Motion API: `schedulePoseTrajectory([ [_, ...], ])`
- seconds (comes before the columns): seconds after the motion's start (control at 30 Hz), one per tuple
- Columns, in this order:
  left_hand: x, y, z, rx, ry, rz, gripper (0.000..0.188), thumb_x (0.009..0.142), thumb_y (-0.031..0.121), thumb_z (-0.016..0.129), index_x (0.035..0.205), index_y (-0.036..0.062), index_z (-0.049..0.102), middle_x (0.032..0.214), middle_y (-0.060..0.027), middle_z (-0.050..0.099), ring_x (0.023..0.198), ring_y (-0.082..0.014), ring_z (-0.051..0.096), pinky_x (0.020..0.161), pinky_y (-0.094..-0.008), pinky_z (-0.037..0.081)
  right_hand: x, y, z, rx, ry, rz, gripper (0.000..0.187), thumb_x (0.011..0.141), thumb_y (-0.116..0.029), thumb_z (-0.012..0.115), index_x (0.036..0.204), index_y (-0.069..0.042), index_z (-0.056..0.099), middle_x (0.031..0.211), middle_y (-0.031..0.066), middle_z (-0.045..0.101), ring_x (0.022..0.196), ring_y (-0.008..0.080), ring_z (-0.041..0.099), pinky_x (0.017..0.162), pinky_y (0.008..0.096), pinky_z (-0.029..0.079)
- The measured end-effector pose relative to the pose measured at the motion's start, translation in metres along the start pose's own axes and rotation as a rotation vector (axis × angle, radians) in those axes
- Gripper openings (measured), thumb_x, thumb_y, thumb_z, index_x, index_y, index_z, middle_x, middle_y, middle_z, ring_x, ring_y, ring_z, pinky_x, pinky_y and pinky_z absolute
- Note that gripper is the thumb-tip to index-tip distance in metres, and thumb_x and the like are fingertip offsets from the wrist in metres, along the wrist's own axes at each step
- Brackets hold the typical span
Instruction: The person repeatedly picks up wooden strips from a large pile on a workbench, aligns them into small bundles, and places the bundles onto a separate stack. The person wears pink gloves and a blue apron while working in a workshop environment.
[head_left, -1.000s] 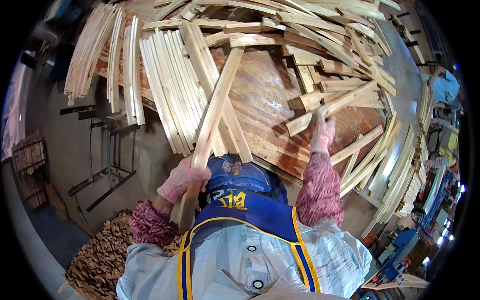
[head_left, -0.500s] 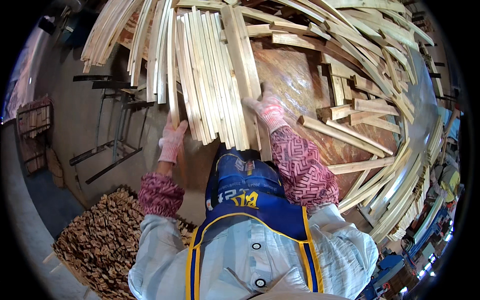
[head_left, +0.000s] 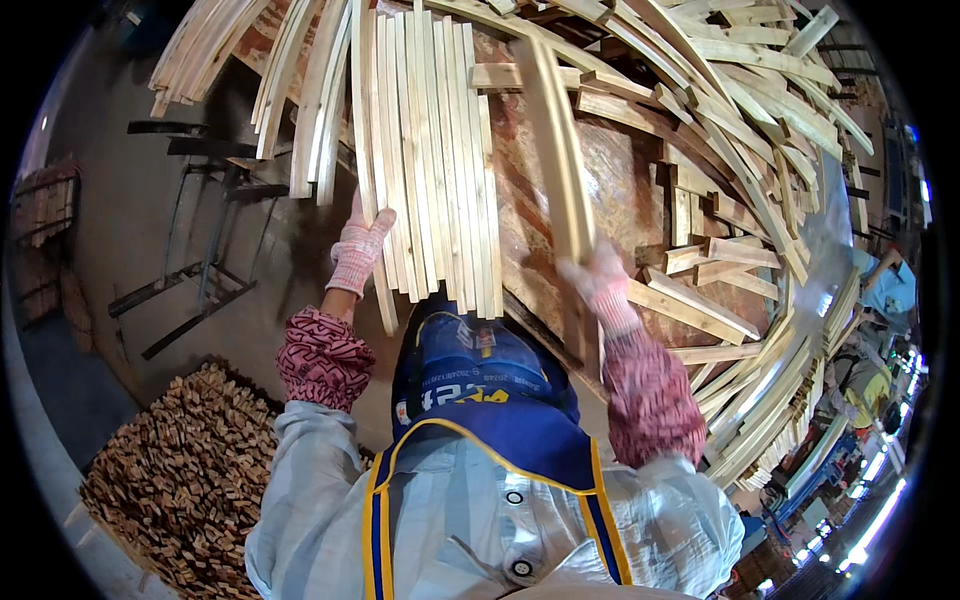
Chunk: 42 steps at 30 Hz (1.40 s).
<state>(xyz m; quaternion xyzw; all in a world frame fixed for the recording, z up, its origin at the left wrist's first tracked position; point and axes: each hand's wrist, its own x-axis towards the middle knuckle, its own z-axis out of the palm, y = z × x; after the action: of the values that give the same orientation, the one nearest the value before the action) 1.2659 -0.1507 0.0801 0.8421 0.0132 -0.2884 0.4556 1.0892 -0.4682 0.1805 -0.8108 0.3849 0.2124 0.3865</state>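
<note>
A row of pale wooden strips (head_left: 432, 160) lies side by side on the brown worktable (head_left: 518, 235), their near ends reaching over its front edge. My left hand (head_left: 362, 245), in a pinkish knit glove, is closed around the leftmost wooden strip (head_left: 366, 110), thumb on top, against the row's left side. To the right of the row, my right hand (head_left: 600, 285), gloved alike, grips the near part of a thicker wooden board (head_left: 556, 150). That board is apart from the row and smeared by motion; the fingers beneath it are partly hidden.
More strips (head_left: 310, 100) lie in bunches at the far left. A jumbled pile of lumber (head_left: 740, 90) curves along the worktable's far and right sides. Stacked cut wood pieces (head_left: 180, 480) stand on the floor at lower left, near a dark metal stand (head_left: 210, 230). A co-worker (head_left: 885, 285) is at far right.
My right hand has moved right, taking the thicker board away from the row. My left hand has brought its strip rightward up against the row.
</note>
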Motion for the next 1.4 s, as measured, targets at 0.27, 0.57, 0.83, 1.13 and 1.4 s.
schedulePoseTrajectory([
  [0.27,0.017,-0.026,0.002,-0.073,-0.047,0.092,0.082,0.089,0.033,0.065,0.153,0.0143,0.017,0.132,-0.0163,0.056,0.119,-0.0276,0.055,0.103,-0.0353,0.04,0.007,0.016,0.007,-0.161,0.101,0.124,0.074,0.074,-0.036,0.072,0.133,-0.003,0.042,0.116,0.0285,0.061,0.109,0.0408,0.06,0.093,0.0457,0.048],
  [0.57,0.023,-0.011,-0.001,0.182,-0.134,-0.001,0.091,0.088,0.052,0.058,0.155,0.0218,0.005,0.134,-0.0228,0.053,0.122,-0.0361,0.053,0.103,-0.039,0.04,0.068,-0.068,0.02,-0.246,0.092,0.034,0.066,0.073,-0.032,0.077,0.124,0.002,0.053,0.118,0.0224,0.062,0.11,0.0337,0.062,0.092,0.0403,0.051],
  [0.83,0.041,-0.016,0.008,-0.06,-0.209,0.046,0.083,0.094,0.045,0.055,0.154,0.0109,0.009,0.147,-0.0177,0.042,0.136,-0.0266,0.039,0.11,-0.0317,0.031,0.072,-0.057,0.065,0.045,0.138,-0.196,0.07,0.089,-0.034,0.061,0.142,0.002,0.036,0.121,0.0267,0.06,0.115,0.0378,0.058,0.101,0.0418,0.044],
  [1.13,0.034,-0.015,0.046,-0.112,-0.277,0.082,0.086,0.093,0.047,0.055,0.155,0.0132,0.006,0.15,-0.0188,0.037,0.138,-0.0296,0.036,0.111,-0.032,0.028,0.064,-0.007,0.049,-0.378,0.216,-0.136,0.07,0.093,-0.057,0.044,0.141,-0.005,0.044,0.119,0.0253,0.061,0.117,0.036,0.056,0.099,0.0443,0.043],
  [1.4,-0.026,0.002,0.038,-0.197,-0.274,-0.013,0.084,0.091,0.04,0.063,0.155,0.0142,0.016,0.147,-0.015,0.041,0.134,-0.0243,0.04,0.11,-0.0334,0.03,0.061,0.035,0.042,-0.101,0.221,-0.255,0.068,0.091,-0.056,0.049,0.137,-0.006,0.049,0.128,0.0251,0.056,0.121,0.0363,0.052,0.103,0.0428,0.04],
])
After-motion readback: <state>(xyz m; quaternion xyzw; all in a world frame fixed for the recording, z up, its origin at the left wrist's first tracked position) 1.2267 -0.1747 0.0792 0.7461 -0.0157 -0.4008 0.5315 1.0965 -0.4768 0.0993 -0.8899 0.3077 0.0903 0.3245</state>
